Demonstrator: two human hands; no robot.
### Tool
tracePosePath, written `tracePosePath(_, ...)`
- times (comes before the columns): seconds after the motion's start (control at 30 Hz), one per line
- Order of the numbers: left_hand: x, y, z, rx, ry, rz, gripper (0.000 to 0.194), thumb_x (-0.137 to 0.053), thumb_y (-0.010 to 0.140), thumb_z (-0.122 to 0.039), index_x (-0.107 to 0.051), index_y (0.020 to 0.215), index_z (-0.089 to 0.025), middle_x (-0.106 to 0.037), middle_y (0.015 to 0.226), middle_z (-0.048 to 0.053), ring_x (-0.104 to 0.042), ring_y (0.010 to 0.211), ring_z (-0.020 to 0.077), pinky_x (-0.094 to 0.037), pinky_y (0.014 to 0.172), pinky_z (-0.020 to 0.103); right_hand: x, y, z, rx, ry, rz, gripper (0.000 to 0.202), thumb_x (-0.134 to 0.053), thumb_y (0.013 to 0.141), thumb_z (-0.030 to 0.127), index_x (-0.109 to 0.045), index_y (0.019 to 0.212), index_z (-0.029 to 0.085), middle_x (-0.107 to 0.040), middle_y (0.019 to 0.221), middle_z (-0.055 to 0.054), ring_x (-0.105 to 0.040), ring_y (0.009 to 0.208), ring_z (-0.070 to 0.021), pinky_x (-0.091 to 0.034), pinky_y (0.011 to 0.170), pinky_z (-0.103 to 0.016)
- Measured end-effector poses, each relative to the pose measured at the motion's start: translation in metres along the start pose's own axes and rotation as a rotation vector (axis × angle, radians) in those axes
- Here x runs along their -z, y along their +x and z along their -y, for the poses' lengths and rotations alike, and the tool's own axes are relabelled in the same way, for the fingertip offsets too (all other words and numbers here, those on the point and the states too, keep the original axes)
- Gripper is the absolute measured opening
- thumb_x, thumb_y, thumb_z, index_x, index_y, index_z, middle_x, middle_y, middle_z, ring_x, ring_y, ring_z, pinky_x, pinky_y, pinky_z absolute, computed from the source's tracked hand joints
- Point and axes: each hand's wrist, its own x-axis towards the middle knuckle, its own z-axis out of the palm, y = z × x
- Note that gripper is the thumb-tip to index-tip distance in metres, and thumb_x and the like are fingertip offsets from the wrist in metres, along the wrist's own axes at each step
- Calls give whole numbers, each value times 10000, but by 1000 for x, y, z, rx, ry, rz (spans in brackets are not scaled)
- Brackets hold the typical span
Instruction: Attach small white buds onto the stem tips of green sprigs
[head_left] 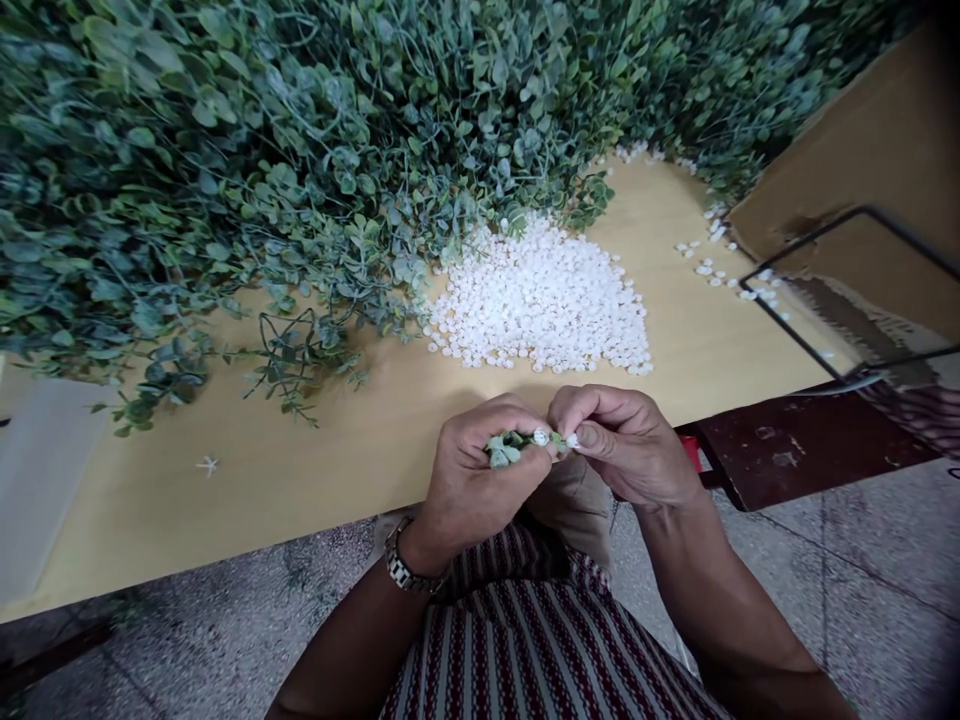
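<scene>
My left hand (pixel 484 475), with a metal watch at its wrist, is closed around a small green leafy sprig (pixel 505 448). A white piece (pixel 541 437) shows on the stem between its thumb and fingers. My right hand (pixel 626 445) touches the left one and pinches a small white piece (pixel 572 440) at the end of the sprig's stem. Just beyond both hands lies a heap of small white pieces (pixel 544 295) on the pale wooden table (pixel 315 470).
A large mass of green artificial foliage (pixel 300 130) covers the back of the table. A cardboard box (pixel 877 190) and a black wire frame (pixel 795 345) stand at the right. A white star-shaped piece (pixel 208 465) and a translucent sheet (pixel 49 470) lie at the left.
</scene>
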Motion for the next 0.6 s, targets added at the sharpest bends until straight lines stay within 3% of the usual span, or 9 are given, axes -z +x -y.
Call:
tracePosePath(0.27,-1,2,-5,66,50,5,139,-553,651,-54,-613,583,-160,-547,581,-7,-474,538,98,-369,513,232,0,1,-4,-48,35,-16,108,-734,703,277,-690,693,180,-576,599,5,-489,567,-97,-381,527,-231)
tracePosePath(0.6,-1,2,-1,71,23,-1,128,-546,647,-54,-598,585,-152,-531,583,-12,-455,529,90,-347,496,227,3,3,-5,-3,88,55,55,-713,732,239,-705,722,186,-588,614,8,-511,560,-81,-397,532,-212)
